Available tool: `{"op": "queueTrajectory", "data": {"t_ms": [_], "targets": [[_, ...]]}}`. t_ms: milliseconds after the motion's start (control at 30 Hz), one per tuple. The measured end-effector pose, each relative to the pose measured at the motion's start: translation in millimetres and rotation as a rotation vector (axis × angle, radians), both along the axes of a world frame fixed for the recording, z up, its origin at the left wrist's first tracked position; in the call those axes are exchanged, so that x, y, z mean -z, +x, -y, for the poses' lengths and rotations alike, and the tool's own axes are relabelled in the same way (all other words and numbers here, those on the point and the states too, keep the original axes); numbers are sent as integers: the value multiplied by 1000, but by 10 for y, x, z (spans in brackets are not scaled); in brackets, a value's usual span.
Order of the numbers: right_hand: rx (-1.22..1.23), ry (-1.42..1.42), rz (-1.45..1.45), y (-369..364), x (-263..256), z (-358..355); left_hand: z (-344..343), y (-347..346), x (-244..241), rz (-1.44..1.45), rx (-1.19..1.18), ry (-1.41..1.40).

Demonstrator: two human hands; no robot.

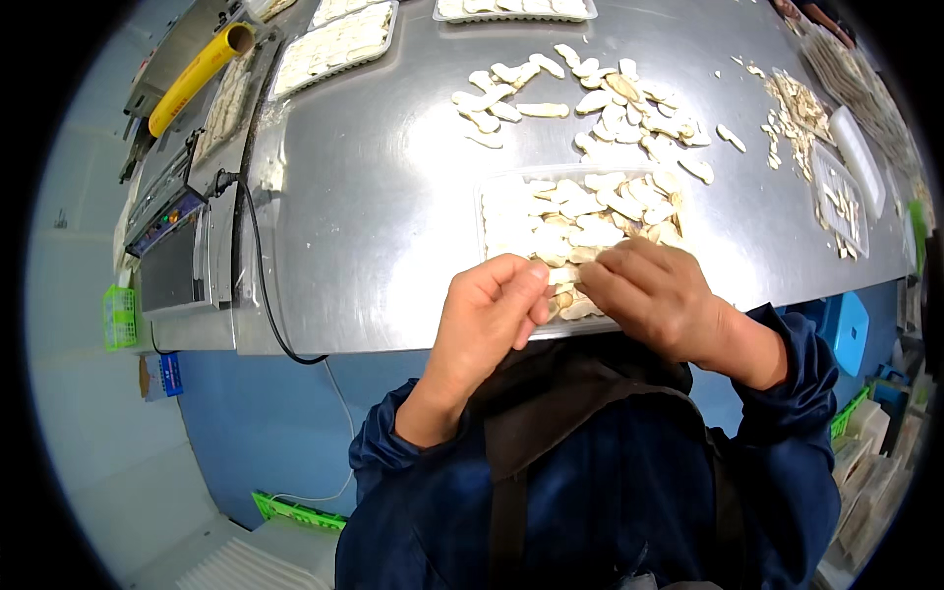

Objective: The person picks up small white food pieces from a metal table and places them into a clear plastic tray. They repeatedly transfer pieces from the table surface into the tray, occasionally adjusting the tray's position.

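Between the fingertips of my left hand [501,299] and my right hand [649,295] is a pale slice [564,276], which looks like sliced mushroom or root. Both hands pinch it above the near part of a clear plastic tray [479,221]. Many similar slices [594,228] lie in that tray, in rows at its left and more mixed at its right. Beyond the tray, loose slices [627,118] are spread in a heap on the steel table, with a smaller group [487,103] to its left. My right fingertips are partly hidden by the hand.
Filled trays [335,50] stand at the back left of the steel table [354,192]. A machine [173,251] with a black cable [258,258] is at the left, near a yellow tube [195,77]. Scraps [800,110] and a small tray [841,195] lie right. Another person's hand [788,9] shows at top right.
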State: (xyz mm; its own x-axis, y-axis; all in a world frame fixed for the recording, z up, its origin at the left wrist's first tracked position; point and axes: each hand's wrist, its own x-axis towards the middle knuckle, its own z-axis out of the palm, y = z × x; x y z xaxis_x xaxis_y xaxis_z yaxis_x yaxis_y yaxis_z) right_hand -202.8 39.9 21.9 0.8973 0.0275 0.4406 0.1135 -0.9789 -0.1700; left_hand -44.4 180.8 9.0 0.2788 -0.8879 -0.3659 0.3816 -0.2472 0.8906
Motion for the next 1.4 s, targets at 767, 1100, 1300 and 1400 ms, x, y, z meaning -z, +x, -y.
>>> {"op": "queueTrajectory", "data": {"t_ms": [767, 1100, 1300, 1400], "targets": [[932, 476, 51, -814, 111, 573, -75, 154, 258, 613, -483, -147], [482, 408, -150, -451, 48, 118, -121, 557, 748, 711, -709, -65], [433, 475, -309, -301, 21, 83, -146, 561, 768, 709, -705, -107], [451, 494, -351, -288, 21, 80, -151, 555, 766, 735, -717, -82]]}}
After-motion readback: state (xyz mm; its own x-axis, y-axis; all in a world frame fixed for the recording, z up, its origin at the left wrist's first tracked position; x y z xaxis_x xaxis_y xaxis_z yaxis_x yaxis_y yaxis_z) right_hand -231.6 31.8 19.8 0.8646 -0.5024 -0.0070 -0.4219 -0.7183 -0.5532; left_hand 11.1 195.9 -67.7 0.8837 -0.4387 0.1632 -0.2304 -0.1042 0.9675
